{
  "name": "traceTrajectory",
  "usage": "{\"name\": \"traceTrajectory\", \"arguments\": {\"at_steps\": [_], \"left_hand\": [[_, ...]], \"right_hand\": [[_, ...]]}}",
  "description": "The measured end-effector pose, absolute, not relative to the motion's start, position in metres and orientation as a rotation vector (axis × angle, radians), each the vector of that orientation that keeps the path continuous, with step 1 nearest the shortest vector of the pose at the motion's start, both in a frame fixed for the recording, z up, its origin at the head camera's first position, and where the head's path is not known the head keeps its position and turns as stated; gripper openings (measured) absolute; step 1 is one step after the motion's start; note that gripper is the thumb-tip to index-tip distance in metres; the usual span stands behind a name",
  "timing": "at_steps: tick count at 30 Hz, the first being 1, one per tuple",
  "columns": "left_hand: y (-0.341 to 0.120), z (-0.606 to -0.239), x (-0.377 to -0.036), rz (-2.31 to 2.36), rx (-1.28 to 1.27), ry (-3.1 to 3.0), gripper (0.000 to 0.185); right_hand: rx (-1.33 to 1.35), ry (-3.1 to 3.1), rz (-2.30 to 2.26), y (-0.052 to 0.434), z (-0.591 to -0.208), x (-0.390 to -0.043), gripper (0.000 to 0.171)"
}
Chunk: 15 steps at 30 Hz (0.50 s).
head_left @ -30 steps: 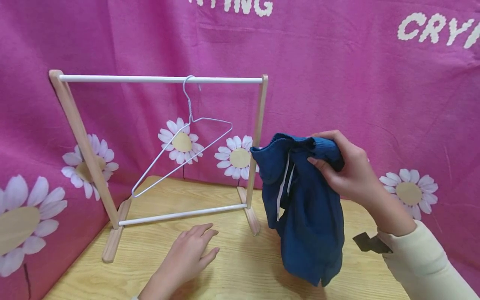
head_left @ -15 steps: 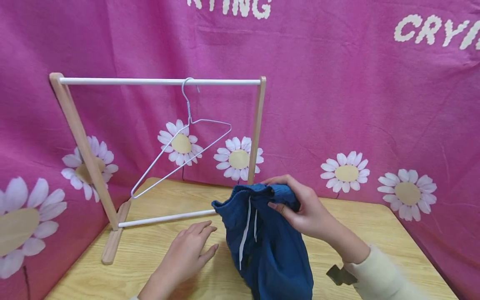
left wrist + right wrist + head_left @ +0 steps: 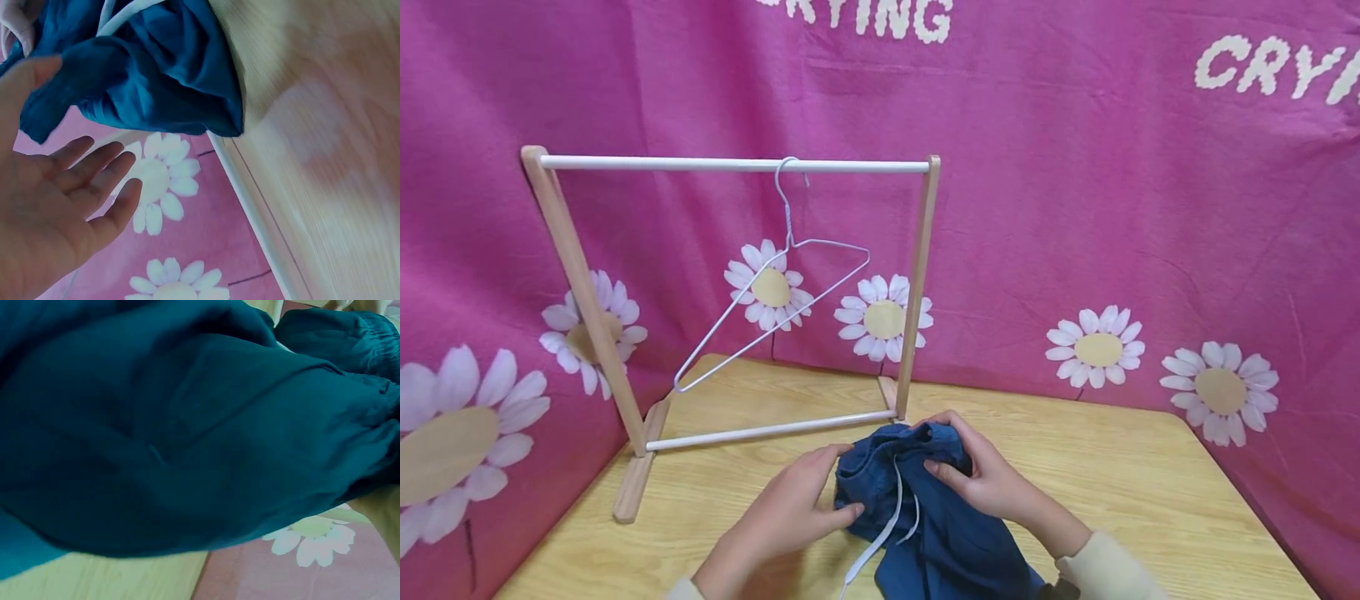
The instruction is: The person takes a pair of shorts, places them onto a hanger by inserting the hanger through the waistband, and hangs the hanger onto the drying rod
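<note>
While the right hand [image 3: 992, 483] pinches the blue drawstring shorts [image 3: 925, 517] at 6 o'clock on the wooden table [image 3: 1150, 500], the left hand [image 3: 790, 521] touches them, fingers loosely open.

The right hand [image 3: 992, 479] is bringing the blue garment [image 3: 925, 517] down from the middle right of the frame to the lower centre, and it is now lying on the worktop [image 3: 1150, 500] instead of hanging in the air. The left hand [image 3: 790, 517] is leaving its flat resting place on the worktop and is now touching the garment's left edge beside the white drawstring [image 3: 880, 533].
</note>
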<state>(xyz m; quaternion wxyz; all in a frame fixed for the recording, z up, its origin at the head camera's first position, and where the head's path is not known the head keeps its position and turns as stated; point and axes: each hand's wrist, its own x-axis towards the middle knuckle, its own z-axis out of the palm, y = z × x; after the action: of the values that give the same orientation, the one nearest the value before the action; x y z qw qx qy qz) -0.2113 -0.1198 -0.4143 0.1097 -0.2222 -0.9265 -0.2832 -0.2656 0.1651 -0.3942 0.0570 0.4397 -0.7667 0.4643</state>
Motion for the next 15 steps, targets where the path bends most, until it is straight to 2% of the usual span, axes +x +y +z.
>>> {"name": "traceTrajectory", "arguments": {"at_steps": [2,5,12,15], "left_hand": [[-0.115,-0.413,-0.214,-0.892,-0.67,-2.753,0.073],[-0.107,-0.412,-0.22,-0.945,-0.69,-2.764,0.07],[-0.094,-0.411,-0.229,-0.921,-0.789,-2.63,0.025],[-0.089,-0.408,-0.229,-0.968,-0.742,-2.557,0.029]], "right_hand": [[1.312,-2.327,1.419,0.166,-0.397,-0.266,0.04],[1.263,-2.353,1.436,0.166,-0.398,-0.265,0.041],[1.145,-2.37,1.277,0.166,-0.402,-0.262,0.049],[1.01,-2.354,1.061,0.166,-0.406,-0.259,0.052]]}}
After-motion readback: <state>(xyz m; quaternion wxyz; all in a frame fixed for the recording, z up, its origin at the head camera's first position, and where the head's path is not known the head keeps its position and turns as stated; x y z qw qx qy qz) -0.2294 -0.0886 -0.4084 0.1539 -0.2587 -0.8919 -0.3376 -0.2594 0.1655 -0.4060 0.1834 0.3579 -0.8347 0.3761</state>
